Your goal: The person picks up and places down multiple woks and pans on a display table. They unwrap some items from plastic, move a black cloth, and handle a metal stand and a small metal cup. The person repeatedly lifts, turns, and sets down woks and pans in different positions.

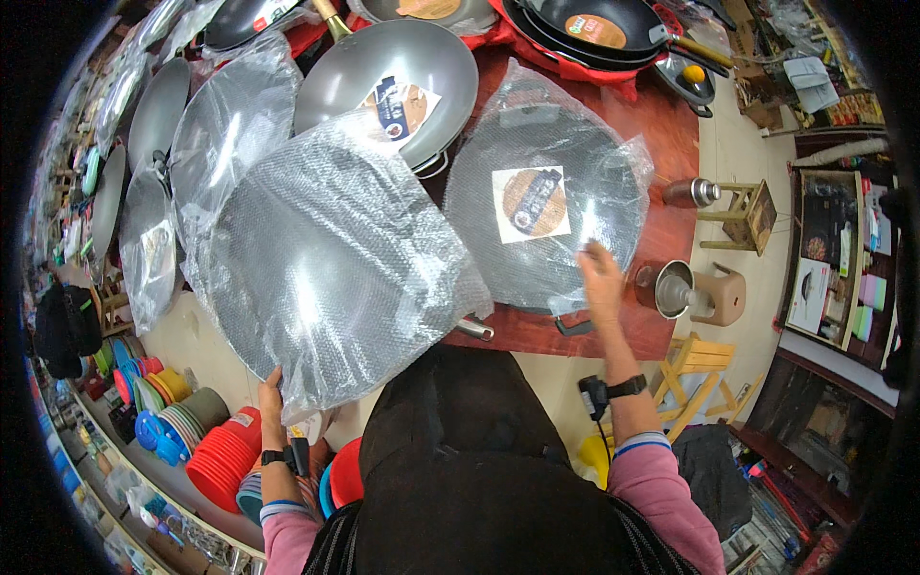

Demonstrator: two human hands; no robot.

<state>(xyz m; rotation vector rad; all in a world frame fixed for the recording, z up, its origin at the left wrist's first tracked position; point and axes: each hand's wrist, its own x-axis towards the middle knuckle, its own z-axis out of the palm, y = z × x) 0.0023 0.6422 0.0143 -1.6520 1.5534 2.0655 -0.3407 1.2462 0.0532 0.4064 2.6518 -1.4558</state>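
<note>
A large wok in bubble wrap (pixel 316 266) leans at centre left, and my left hand (pixel 271 392) grips its lower rim. To the right, another bubble-wrapped wok (pixel 539 266) lies on the red table (pixel 647 338), a round label showing through its wrap. My right hand (pixel 601 277) is over the lower right part of this wok, its fingers partly hidden; whether they grip the wrap cannot be told. Behind the two stands an unwrapped grey wok (pixel 453 79) with a paper label.
Dark pans (pixel 625 21) are stacked at the back right. A steel flask (pixel 690 192) and a metal pot (pixel 674 289) stand by the table's right edge. More wrapped woks (pixel 237 122) crowd the left. Red plastic buckets (pixel 219 463) sit on the floor at lower left.
</note>
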